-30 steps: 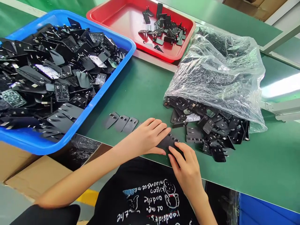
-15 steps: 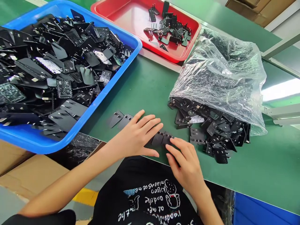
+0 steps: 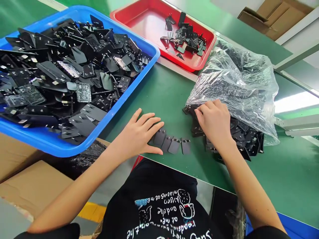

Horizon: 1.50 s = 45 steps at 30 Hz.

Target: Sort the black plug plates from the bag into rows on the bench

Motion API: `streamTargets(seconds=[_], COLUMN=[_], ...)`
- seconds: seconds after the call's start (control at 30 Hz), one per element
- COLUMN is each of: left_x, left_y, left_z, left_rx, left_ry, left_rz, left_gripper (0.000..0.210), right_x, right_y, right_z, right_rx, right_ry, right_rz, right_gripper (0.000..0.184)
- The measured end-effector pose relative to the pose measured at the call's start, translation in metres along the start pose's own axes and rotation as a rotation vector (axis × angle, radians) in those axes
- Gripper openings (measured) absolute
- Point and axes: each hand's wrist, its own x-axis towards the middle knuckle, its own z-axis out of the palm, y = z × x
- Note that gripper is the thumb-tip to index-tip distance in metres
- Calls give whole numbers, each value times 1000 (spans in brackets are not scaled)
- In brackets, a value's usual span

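My left hand (image 3: 141, 134) lies over the green table with its fingers spread. At its fingertips and thumb, several small black plates with metal tabs (image 3: 174, 146) lie in a slanting row, and the hand covers part of the row's left end. My right hand (image 3: 215, 121) is bent over the pile of black plates (image 3: 241, 134) that spills from the clear plastic bag (image 3: 231, 74). Its fingers are curled with the thumb close to them. Whatever lies between the fingertips is hidden.
A blue bin (image 3: 129, 96) heaped with black plates stands at the left. Behind the table's middle is a red tray (image 3: 142, 16) with fewer black parts. A metal frame (image 3: 296, 54) rises at the right, and a cardboard box (image 3: 271, 16) sits at the back.
My right hand has left the row of plates and moved right and away from me onto the pile by the bag. My left hand has shifted slightly left. The view has shifted a little.
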Motion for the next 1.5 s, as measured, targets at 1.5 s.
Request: streamTargets(seconds=[1.5], left_x=[59], left_y=[66], left_z=[26], left_rx=[-16], left_ry=[-12], left_rz=[159], left_gripper=[54], right_x=[-119], right_y=[21], right_z=[-10], right_rx=[461], right_ry=[-35], right_rz=[333], right_gripper=[29])
